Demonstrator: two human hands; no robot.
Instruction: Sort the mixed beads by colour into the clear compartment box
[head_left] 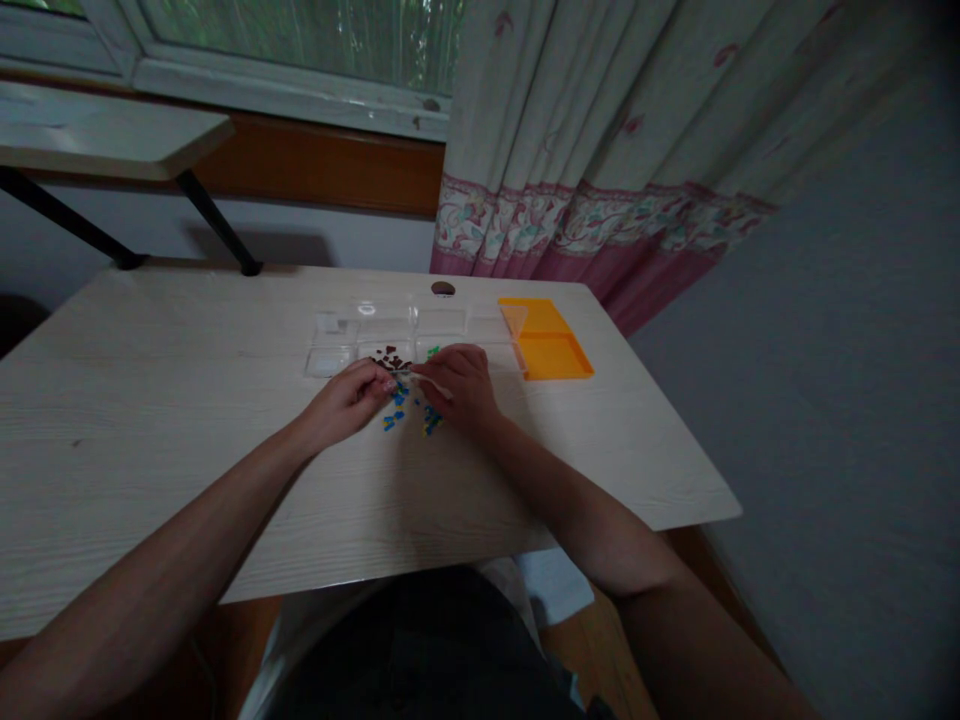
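Note:
My left hand (349, 400) is closed in a pinch at the near edge of a clear plastic compartment tray (330, 362). What its fingertips hold is too small to make out. My right hand (465, 385) reaches in from the other side, thumb and fingers drawn together, tips close to the left ones; anything in them is hidden. Below and between the hands lie small blue and yellow pieces (388, 423), with another little pile (431, 420) by my right thumb. Dark brown bits (390, 352) sit in one compartment, and green ones (433, 351) show in the compartment beside it.
An orange plastic case (555, 355) lies at the tray's right end, partly under its clear edge. Behind the tray the pale wooden table (187, 420) has a round hole (443, 289). A raised shelf (112, 130) stands at the back left. Curtains (540, 130) hang behind; a wall borders the right.

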